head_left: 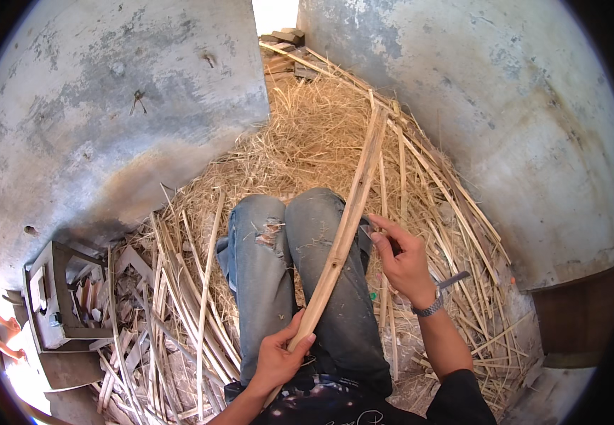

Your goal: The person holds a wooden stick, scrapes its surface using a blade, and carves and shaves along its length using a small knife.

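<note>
A long, flat strip of split bamboo (355,205) lies slantwise over my jeans-clad legs (261,283), from my waist up to the far right. My left hand (280,358) is closed around its near end, thumb on top. To the right of the strip's middle is my right hand (404,263), with index finger stretched toward the strip and thumb bent close to it. Something small and dark shows at these fingers; I cannot make out what. A flat grey piece (454,279) sticks out beside the watch (428,306) on my right wrist.
Straw and shavings (307,134) cover the ground ahead. Many thin strips lie on my left (193,297) and right (455,212). A wooden frame (66,304) stands at far left. Worn grey walls (130,92) rise on both sides. Another person's hands (11,338) show at the left edge.
</note>
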`<state>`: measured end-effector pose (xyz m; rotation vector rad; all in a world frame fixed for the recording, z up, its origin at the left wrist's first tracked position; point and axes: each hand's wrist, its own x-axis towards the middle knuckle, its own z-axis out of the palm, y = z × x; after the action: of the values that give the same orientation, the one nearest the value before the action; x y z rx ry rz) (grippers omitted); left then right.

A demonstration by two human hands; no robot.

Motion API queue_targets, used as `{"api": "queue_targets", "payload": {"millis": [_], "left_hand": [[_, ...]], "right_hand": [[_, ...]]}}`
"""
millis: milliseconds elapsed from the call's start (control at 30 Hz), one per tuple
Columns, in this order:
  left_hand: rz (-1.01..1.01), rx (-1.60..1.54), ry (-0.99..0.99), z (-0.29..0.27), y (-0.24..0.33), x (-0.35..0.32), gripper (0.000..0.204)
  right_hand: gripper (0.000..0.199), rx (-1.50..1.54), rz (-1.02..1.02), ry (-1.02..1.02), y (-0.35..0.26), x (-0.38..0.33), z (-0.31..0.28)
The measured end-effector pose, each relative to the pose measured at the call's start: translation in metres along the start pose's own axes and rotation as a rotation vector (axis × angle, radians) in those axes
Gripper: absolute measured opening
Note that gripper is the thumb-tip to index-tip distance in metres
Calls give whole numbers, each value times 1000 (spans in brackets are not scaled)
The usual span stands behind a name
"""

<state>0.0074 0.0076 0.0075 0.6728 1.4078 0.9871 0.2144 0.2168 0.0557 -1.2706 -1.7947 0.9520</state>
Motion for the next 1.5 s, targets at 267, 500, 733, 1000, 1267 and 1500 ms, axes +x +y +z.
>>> {"api": "queue_targets", "payload": {"millis": [267,500,733,1000,1267,1500], "left_hand": [[49,22,-11,-1,-8,0,60],[-76,-129,-64,-4,2,-1,59],[-125,-279,-132,-12,0,3,58],[-176,-404,-231,-17,0,5,57],[-195,-434,-225,-16,7,2,54],[-220,-549,-313,-27,1,3,53]], "right_hand": [[18,-93,-323,253,24,30,28],[22,-15,-447,266,32,12,47],[22,38,-376,18,19,-46,49],[20,54,-314,338,29,31,43],[28,-5,-505,308,29,39,50],[34,-157,-520,-45,8,-27,45]]}}
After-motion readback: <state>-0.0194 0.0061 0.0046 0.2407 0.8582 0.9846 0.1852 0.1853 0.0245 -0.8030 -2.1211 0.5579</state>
